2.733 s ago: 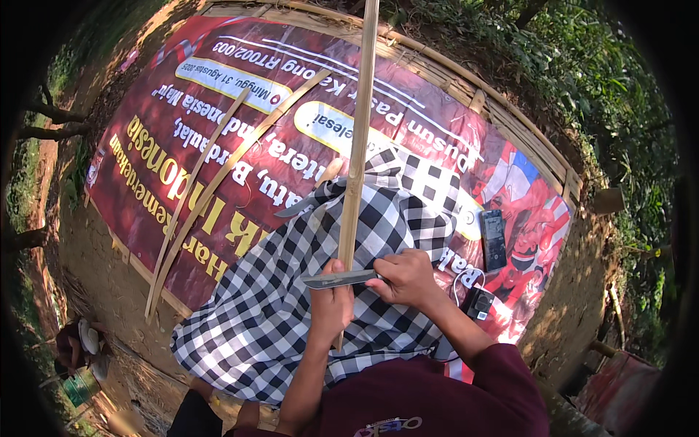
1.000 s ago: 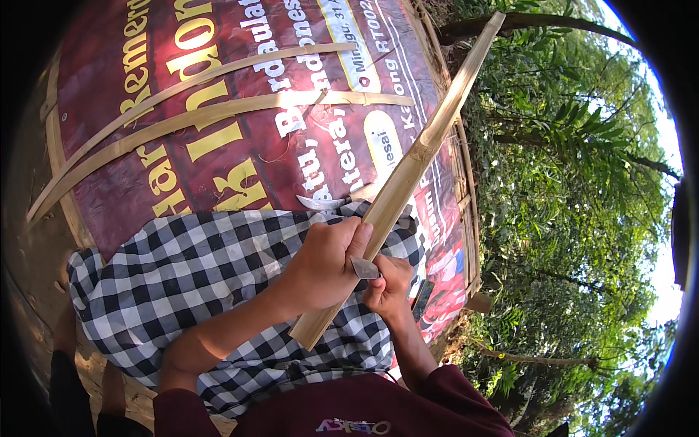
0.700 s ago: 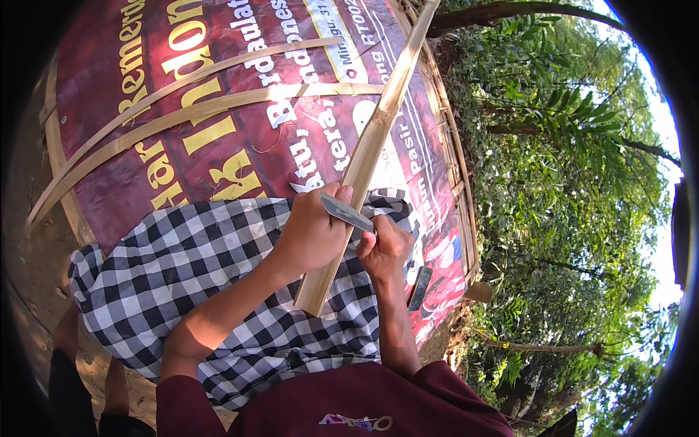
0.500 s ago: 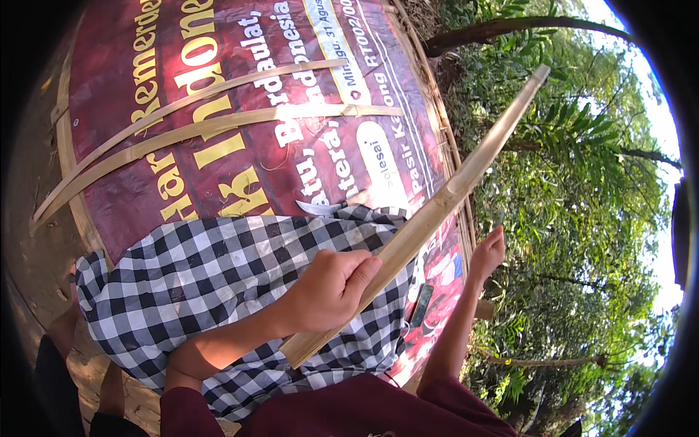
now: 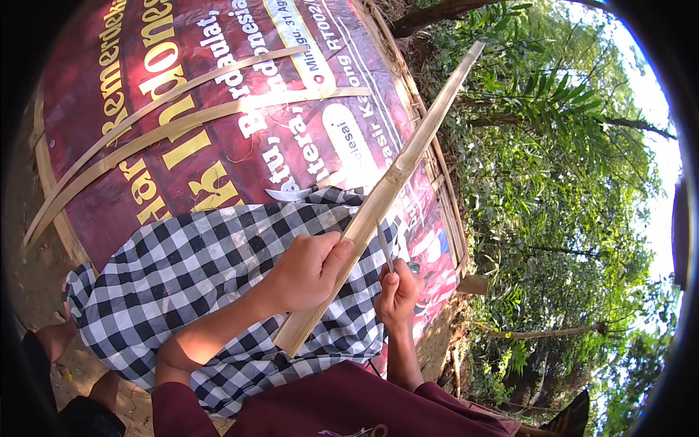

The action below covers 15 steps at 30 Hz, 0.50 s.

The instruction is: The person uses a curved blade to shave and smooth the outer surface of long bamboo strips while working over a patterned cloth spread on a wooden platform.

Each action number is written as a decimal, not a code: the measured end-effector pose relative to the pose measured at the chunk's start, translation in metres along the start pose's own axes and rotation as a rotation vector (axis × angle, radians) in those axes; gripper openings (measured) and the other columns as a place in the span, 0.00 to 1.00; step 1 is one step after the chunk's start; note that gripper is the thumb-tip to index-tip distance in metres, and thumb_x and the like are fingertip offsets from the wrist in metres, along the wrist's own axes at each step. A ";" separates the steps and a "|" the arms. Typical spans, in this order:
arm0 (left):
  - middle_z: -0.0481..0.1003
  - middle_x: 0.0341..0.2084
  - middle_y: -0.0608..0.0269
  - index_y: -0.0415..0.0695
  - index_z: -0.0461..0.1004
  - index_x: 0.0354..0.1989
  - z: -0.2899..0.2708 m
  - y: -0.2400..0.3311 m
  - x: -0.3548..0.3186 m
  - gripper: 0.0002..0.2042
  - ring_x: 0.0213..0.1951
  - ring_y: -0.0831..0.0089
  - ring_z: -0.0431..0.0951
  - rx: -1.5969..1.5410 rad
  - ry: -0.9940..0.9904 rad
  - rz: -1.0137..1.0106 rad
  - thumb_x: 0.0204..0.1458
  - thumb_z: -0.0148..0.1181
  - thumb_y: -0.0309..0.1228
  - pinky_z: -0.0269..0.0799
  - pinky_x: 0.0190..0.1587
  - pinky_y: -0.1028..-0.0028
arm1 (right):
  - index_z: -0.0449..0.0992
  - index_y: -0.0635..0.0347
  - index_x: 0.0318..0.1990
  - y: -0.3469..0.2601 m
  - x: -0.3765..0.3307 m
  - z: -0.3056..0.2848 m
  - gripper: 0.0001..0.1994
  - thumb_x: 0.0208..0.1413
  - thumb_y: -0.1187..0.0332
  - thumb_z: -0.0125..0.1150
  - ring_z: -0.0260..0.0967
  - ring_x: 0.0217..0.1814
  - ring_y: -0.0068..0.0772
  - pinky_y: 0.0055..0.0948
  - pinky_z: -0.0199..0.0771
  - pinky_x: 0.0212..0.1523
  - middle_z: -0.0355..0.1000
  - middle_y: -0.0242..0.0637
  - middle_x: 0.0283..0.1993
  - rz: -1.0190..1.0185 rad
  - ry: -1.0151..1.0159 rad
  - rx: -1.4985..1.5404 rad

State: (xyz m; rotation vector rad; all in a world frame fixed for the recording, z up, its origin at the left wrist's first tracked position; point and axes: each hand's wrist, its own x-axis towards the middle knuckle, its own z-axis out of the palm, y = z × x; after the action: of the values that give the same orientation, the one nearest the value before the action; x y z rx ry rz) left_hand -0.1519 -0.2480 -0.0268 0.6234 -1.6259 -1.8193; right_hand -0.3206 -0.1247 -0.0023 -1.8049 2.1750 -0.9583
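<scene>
My left hand (image 5: 309, 273) is wrapped round the lower part of a long split bamboo strip (image 5: 402, 164). The strip slants from near my body up to the far right, with a node about midway. To the right of it, my right hand (image 5: 399, 295) is closed on a knife (image 5: 385, 246), its handle mostly hidden in the fist. The narrow blade points away from me and its tip meets the strip's right edge, just beyond my left hand. Under both, a black-and-white checked cloth (image 5: 211, 255) covers my lap.
A maroon printed banner (image 5: 95, 240) spreads ahead, edged with bamboo poles (image 5: 445, 193). Two thin bamboo strips (image 5: 196, 120) lie across it. A curved blade (image 5: 287, 194) rests by the cloth's far edge. Bare legs (image 5: 54, 339) show at lower left; green plants (image 5: 568, 204) grow at right.
My right hand has come in from the far right, bringing the knife's blade to the bamboo strip. My left hand keeps its hold on the strip. The whole view has shifted slightly.
</scene>
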 end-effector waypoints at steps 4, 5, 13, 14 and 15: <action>0.64 0.10 0.58 0.35 0.67 0.23 0.004 0.005 -0.002 0.15 0.15 0.80 0.62 -0.043 -0.041 -0.020 0.62 0.48 0.32 0.57 0.18 0.71 | 0.64 0.62 0.21 -0.002 0.011 0.001 0.18 0.60 0.61 0.52 0.56 0.11 0.41 0.35 0.54 0.16 0.55 0.40 0.13 -0.015 -0.058 -0.054; 0.64 0.10 0.57 0.35 0.67 0.24 0.004 0.006 -0.004 0.15 0.15 0.79 0.62 -0.043 -0.034 0.005 0.62 0.48 0.32 0.57 0.18 0.71 | 0.64 0.62 0.21 -0.003 0.012 0.002 0.18 0.59 0.61 0.52 0.56 0.11 0.42 0.35 0.54 0.16 0.55 0.41 0.13 -0.026 -0.073 -0.066; 0.65 0.11 0.57 0.34 0.73 0.29 0.013 0.017 -0.009 0.15 0.15 0.78 0.64 0.072 -0.024 0.129 0.63 0.46 0.32 0.58 0.19 0.71 | 0.59 0.59 0.17 0.008 0.015 -0.004 0.24 0.61 0.53 0.48 0.57 0.11 0.41 0.36 0.55 0.14 0.54 0.38 0.12 -0.275 -0.079 -0.160; 0.64 0.11 0.58 0.34 0.73 0.31 0.014 0.019 -0.010 0.15 0.16 0.79 0.63 0.141 -0.069 0.053 0.63 0.46 0.33 0.57 0.19 0.70 | 0.60 0.58 0.17 0.014 0.019 -0.008 0.25 0.60 0.50 0.50 0.58 0.11 0.40 0.36 0.56 0.14 0.53 0.36 0.13 -0.331 -0.018 -0.266; 0.64 0.11 0.59 0.34 0.73 0.30 0.018 0.019 -0.007 0.15 0.16 0.80 0.62 0.174 -0.063 0.063 0.63 0.46 0.33 0.57 0.19 0.70 | 0.60 0.57 0.17 0.020 0.023 -0.013 0.26 0.59 0.46 0.49 0.57 0.11 0.40 0.36 0.56 0.13 0.53 0.35 0.12 -0.335 0.068 -0.375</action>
State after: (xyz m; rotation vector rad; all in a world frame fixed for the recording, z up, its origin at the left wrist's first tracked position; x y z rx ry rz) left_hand -0.1567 -0.2315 -0.0064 0.5885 -1.8387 -1.6806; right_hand -0.3496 -0.1397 0.0033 -2.3994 2.2564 -0.7058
